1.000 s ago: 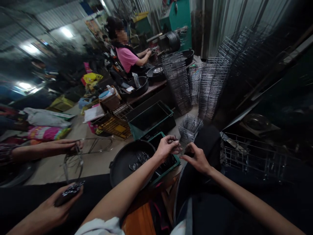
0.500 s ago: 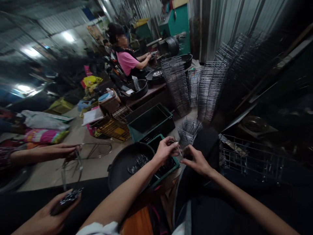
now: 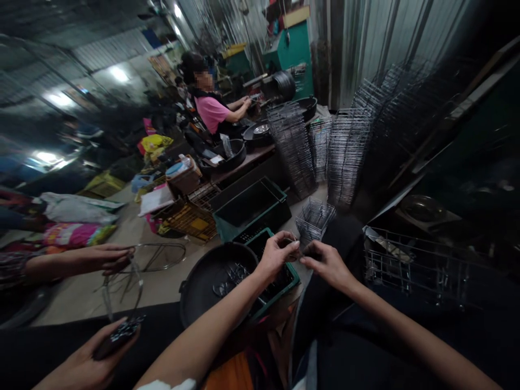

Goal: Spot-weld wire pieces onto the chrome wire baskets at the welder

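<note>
My left hand (image 3: 278,254) is closed in a pinch on a small thin metal piece (image 3: 296,238) whose kind I cannot make out. Close against it, my right hand (image 3: 329,264) has thumb and forefinger drawn together at the same piece; whether its fingertips grip anything is hidden. Below my left wrist stands a round black pan (image 3: 199,279) with dark shiny small parts (image 3: 238,273) in it. A green crate (image 3: 294,279) sits beside the pan, partly under my left hand. Just beyond my hands is a wire basket (image 3: 314,216) on the floor.
A co-worker's hands at left hold a bent wire frame (image 3: 162,257) and a dark bundle (image 3: 122,336). Tall stacks of wire racks (image 3: 349,157) stand ahead. A wire rack (image 3: 410,265) lies at right. Another person (image 3: 213,111) in pink sits behind a dark bin (image 3: 252,208).
My right hand has moved left to meet my left hand, its thumb and forefinger closing from apart to together. The view has shifted slightly.
</note>
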`<state>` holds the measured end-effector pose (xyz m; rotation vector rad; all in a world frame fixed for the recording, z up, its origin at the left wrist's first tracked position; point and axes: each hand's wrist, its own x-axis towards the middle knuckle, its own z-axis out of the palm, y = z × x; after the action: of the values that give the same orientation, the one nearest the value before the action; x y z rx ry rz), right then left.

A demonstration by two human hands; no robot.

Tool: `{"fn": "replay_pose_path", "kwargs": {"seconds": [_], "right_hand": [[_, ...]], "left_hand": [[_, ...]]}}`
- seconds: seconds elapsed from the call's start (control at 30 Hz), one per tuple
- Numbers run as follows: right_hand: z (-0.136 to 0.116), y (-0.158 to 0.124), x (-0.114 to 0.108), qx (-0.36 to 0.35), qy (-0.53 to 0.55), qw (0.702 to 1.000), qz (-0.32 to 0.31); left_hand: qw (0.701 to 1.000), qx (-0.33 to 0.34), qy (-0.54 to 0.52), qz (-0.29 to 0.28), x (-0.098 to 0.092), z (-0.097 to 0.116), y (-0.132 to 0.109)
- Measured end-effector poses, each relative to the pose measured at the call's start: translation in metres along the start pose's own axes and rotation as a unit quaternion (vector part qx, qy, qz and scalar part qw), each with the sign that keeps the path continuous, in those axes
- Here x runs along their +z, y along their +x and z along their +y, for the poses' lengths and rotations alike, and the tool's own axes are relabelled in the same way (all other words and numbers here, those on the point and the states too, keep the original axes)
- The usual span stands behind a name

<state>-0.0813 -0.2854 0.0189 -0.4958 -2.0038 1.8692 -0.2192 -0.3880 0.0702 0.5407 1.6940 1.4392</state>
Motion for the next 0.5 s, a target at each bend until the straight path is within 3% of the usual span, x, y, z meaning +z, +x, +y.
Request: {"fn": "replay_pose_path", "kwargs": {"seconds": [0.13,0.27,0.37,0.5], "right_hand": [[-0.029,-0.006,-0.016,-0.037,-0.053,0.998,0.014],[-0.071,-0.011,-0.064,-0.035,-0.018,0.999,-0.017],[-0.091,-0.010,-0.113,-0.012,0.004,1.000,-0.021],[-0.092,-0.004,-0.173,0.042,0.067,0.997,-0.008]], "left_hand": [[0.997,0.043,0.046,-0.034,0.013,0.022,-0.005],[0.992,0.093,0.063,-0.066,0.045,0.057,0.001],[0.988,0.121,0.016,-0.093,0.079,0.072,0.023],[0.985,0.109,-0.065,-0.116,0.137,0.070,0.062]]}}
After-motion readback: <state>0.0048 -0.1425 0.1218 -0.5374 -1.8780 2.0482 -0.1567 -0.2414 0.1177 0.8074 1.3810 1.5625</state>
